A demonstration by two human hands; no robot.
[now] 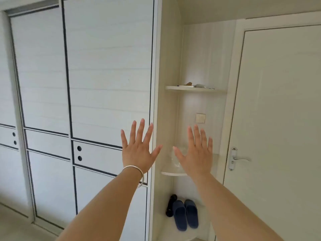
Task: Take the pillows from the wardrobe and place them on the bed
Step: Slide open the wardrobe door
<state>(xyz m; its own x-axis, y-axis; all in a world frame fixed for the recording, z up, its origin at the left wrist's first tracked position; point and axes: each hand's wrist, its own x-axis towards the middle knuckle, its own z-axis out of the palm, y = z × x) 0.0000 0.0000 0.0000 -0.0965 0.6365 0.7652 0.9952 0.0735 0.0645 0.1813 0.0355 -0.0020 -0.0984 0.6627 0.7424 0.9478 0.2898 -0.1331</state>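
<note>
Forearms: 2, bare, raised side by side from the lower edge of the view; a silver bangle (137, 173) circles the left wrist.

Left hand (138, 150): fully open, 5 digits spread, back toward the camera, holding nothing. It overlaps the right edge of the nearest wardrobe door (107, 87); contact with the panel cannot be told.

Right hand (196, 153): equally open and empty, raised before the open corner shelves (194, 88), touching nothing visible.

Wardrobe: sliding doors shut, running away to the left; 2 round finger holes (79, 153) lie left of the left hand, the nearer one, so opening probably falls to it.

Pillows: not visible, presumably behind the closed doors. Bed: out of view.

Beyond: blue slippers (185, 214) on the floor of the niche; a closed room door (281, 110) far right.
</note>
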